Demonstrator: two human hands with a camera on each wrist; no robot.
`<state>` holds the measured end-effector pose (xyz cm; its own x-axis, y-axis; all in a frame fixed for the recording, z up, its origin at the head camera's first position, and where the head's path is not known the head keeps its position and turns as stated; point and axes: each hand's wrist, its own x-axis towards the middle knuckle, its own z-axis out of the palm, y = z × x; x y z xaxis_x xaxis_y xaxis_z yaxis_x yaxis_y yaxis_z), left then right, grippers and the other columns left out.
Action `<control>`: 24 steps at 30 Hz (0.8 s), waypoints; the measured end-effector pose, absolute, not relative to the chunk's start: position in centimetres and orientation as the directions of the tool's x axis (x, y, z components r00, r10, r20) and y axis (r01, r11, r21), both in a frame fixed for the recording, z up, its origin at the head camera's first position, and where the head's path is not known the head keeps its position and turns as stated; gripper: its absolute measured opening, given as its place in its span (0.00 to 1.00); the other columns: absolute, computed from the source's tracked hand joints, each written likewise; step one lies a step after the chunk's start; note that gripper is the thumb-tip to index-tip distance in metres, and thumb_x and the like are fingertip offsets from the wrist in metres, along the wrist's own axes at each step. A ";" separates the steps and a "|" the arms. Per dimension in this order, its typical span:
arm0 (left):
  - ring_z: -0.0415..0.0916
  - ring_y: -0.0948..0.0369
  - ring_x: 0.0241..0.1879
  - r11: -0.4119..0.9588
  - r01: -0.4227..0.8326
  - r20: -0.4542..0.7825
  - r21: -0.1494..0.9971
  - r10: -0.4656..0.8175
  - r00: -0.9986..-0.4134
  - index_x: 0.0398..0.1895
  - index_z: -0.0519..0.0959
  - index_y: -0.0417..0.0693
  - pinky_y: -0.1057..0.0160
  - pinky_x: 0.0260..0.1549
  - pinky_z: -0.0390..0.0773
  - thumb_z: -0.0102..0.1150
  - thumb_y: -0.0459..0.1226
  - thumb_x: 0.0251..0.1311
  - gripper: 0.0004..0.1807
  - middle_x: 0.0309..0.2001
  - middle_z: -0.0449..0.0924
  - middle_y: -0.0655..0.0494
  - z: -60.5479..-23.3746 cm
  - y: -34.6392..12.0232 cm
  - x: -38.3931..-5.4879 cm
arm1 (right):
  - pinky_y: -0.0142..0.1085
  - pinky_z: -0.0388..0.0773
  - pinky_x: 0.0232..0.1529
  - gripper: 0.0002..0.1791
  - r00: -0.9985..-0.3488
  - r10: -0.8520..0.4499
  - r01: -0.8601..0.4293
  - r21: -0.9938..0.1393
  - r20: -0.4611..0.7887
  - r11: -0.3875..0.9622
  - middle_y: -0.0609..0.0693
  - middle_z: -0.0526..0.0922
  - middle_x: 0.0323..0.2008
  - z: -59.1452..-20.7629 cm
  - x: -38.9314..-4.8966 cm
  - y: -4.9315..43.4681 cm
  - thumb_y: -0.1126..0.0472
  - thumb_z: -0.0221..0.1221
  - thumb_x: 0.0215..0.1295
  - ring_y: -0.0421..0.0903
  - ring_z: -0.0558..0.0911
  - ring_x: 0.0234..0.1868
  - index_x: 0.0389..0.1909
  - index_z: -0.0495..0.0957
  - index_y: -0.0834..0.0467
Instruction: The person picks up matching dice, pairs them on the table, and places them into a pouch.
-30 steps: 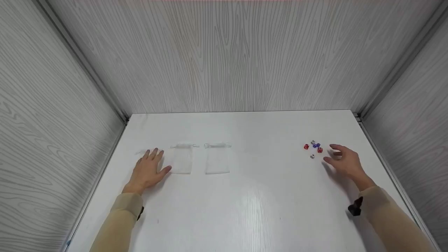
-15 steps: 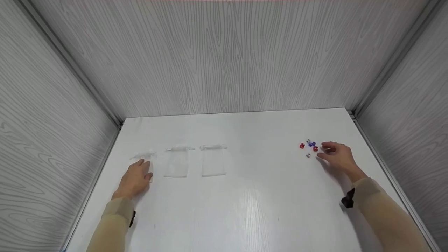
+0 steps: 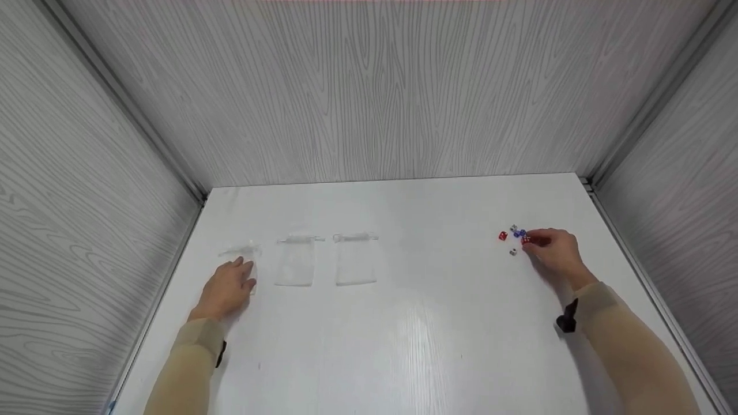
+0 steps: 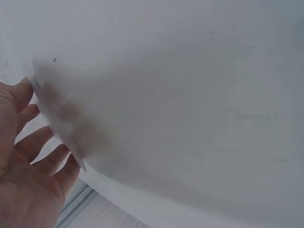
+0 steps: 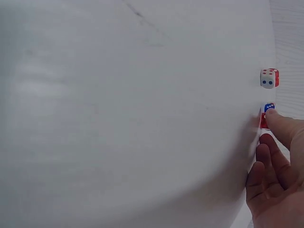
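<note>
At the far left of the table, a small clear drawstring bag [image 3: 242, 252] lies partly under my left hand [image 3: 222, 288]. In the left wrist view the fingertips [image 4: 59, 149] touch the thin edge of the bag, fingers relaxed and spaced apart. My right hand [image 3: 553, 251], at the right side, pinches a red die [image 5: 264, 122] between thumb and index finger. The other fingers are loosely bent. Close by the pinched die are a blue die [image 5: 269, 107], a second red die [image 3: 503, 236] and a white die [image 3: 513, 252].
Two more clear bags lie flat and parallel, a middle bag [image 3: 295, 262] and a right bag [image 3: 356, 259]. Another white die [image 3: 514, 228] sits behind the blue ones. Grey wood-grain panels [image 3: 369, 92] wall in the white table [image 3: 426, 323] at the back and sides.
My left hand drew back and left, its fingers coming closer together, uncovering the top of the leftmost bag. My right hand moved left to the dice and took hold of a red one.
</note>
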<state>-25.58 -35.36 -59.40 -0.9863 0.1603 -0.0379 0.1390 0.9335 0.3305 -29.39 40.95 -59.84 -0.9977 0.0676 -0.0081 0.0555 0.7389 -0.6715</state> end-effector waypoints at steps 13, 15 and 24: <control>0.58 0.26 0.74 0.927 0.141 -0.035 0.348 0.163 -0.986 0.74 0.71 0.34 0.27 0.71 0.60 0.57 0.39 0.77 0.28 0.76 0.62 0.27 -58.8 -35.2 -25.3 | 0.37 0.79 0.48 0.17 -0.993 0.119 0.075 -0.705 0.013 0.705 0.59 0.87 0.51 -59.6 -28.7 40.9 0.54 0.66 0.75 0.55 0.83 0.51 0.57 0.85 0.60; 0.59 0.26 0.74 0.929 0.144 -0.029 0.342 0.164 -0.986 0.74 0.71 0.34 0.27 0.70 0.61 0.57 0.39 0.76 0.28 0.76 0.63 0.27 -59.0 -35.3 -25.4 | 0.32 0.79 0.45 0.18 -0.989 0.145 0.093 -0.722 0.010 0.685 0.58 0.87 0.51 -59.2 -28.4 40.3 0.52 0.66 0.75 0.54 0.83 0.51 0.58 0.85 0.58; 0.59 0.26 0.74 0.928 0.144 -0.027 0.343 0.163 -0.986 0.74 0.72 0.34 0.27 0.70 0.61 0.58 0.39 0.76 0.28 0.75 0.63 0.27 -59.0 -35.4 -25.5 | 0.22 0.79 0.37 0.11 -0.975 0.032 -0.145 -0.737 0.220 0.660 0.54 0.91 0.44 -57.2 -27.8 35.7 0.58 0.71 0.70 0.49 0.87 0.44 0.50 0.90 0.58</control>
<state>-25.52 -35.38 -59.04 -0.9863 0.1626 -0.0266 0.1438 0.9283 0.3428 -27.80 35.71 -57.24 -0.9750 0.0319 0.2198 -0.1446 0.6599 -0.7374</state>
